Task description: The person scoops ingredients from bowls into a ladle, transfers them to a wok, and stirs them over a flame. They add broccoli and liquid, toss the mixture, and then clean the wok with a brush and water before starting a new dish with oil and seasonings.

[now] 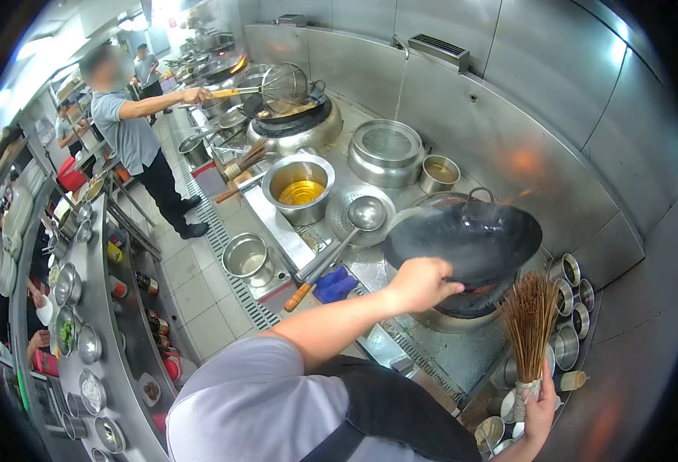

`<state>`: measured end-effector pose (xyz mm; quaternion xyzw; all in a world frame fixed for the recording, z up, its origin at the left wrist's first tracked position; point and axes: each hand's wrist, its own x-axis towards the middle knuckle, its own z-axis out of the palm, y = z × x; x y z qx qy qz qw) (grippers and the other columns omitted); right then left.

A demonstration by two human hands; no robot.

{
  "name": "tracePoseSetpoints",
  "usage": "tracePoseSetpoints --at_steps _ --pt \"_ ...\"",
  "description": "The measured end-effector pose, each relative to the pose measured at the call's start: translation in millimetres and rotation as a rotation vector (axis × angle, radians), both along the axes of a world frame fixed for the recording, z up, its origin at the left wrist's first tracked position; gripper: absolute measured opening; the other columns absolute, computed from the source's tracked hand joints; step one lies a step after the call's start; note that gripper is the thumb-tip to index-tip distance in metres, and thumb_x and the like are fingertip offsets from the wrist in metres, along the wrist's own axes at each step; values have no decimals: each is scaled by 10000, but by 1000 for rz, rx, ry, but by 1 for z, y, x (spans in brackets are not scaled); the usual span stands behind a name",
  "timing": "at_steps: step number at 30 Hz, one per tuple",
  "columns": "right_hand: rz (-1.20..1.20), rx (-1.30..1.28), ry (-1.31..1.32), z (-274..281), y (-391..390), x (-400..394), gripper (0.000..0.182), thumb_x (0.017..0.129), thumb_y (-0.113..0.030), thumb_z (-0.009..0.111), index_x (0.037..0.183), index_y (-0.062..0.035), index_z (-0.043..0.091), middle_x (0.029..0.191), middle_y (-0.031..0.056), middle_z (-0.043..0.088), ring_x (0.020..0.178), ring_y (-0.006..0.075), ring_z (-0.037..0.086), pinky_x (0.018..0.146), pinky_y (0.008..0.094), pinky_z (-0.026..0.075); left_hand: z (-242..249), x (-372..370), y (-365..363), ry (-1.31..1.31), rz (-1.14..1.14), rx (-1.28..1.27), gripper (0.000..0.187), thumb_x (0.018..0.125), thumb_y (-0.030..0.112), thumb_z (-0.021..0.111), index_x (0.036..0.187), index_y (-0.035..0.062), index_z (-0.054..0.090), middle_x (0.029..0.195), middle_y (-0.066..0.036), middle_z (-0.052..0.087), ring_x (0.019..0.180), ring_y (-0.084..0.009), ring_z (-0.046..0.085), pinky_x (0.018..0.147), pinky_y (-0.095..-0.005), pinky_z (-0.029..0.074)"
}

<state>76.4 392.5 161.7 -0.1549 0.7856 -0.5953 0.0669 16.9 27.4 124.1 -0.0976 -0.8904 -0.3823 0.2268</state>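
Wok [470,239]: large, black, round, tilted over the burner at 3 o'clock of the ladle.
Bamboo brush [529,323]: brown bristles upright, at 5 o'clock of the wok.
Left hand [420,283]: arm outstretched, fingers clamped on the wok's near rim.
Right hand [540,408]: fingers wrapped around the brush's base.

The person wears a light grey short-sleeved shirt under a black apron; forearms are bare.

Bright overhead kitchen light glares off steel walls; fisheye bending and dark vignette corners, far end perhaps overexposed.
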Motion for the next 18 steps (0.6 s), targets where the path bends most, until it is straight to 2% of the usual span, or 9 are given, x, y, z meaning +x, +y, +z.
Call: tracePoseSetpoints --at_steps 2,5,6,9,12,15,17,18 --pt "-23 -34 -4 1 -1 2 699 759 69 516 1420 27 292 1351 122 454 1184 176 474 1001 281 344 11 -12 -5 -57 60 80 366 750 367 724 718 16 624 688 -169 599 691 -369 602 616 -426 469" --pt "-89 -35 0 -8 6 5 684 777 62 514 1422 23 290 1346 118 458 1178 173 478 996 279 349 32 -27 -15 -185 97 289 342 775 346 723 804 10 664 693 -171 628 649 -263 635 622 -371 483" --pt "-92 -35 4 -10 9 6 684 777 62 514 1422 23 290 1346 118 458 1178 173 478 996 279 349 34 -38 -21 -156 135 274 356 780 344 724 823 -4 667 696 -162 642 650 -209 636 624 -354 485" --pt "-141 54 25 -14 15 9 660 795 63 502 1419 25 294 1342 116 460 1175 170 480 989 275 356 63 -59 -39 -105 178 351 407 764 349 735 842 -44 661 698 -155 654 647 -194 627 630 -346 482" --pt "-197 -10 -28 -19 18 8 621 812 65 491 1407 26 318 1333 116 468 1161 166 488 974 271 370 80 -78 -55 -154 147 484 376 745 303 744 835 -55 667 686 -120 652 627 -167 608 619 -319 473" --pt "-280 -75 -32 -35 42 -9 521 852 31 464 1366 36 379 1252 114 534 1090 156 533 946 261 389 88 -79 -58 -176 143 469 368 746 300 741 824 -52 668 677 -113 652 613 -159 601 613 -316 474" --pt "-279 -101 -93 -42 65 -27 434 891 -32 440 1320 29 435 1109 98 600 939 137 583 811 265 466 68 -79 -53 -68 158 331 371 756 323 728 792 -41 665 653 -132 643 622 -153 617 605 -324 480" --pt "-376 -123 -100 -18 43 -26 386 907 -75 432 1278 21 471 1007 87 617 770 131 596 619 272 496 65 -67 -45 -110 129 243 375 760 336 719 776 -33 657 652 -141 639 628 -192 631 610 -344 484"
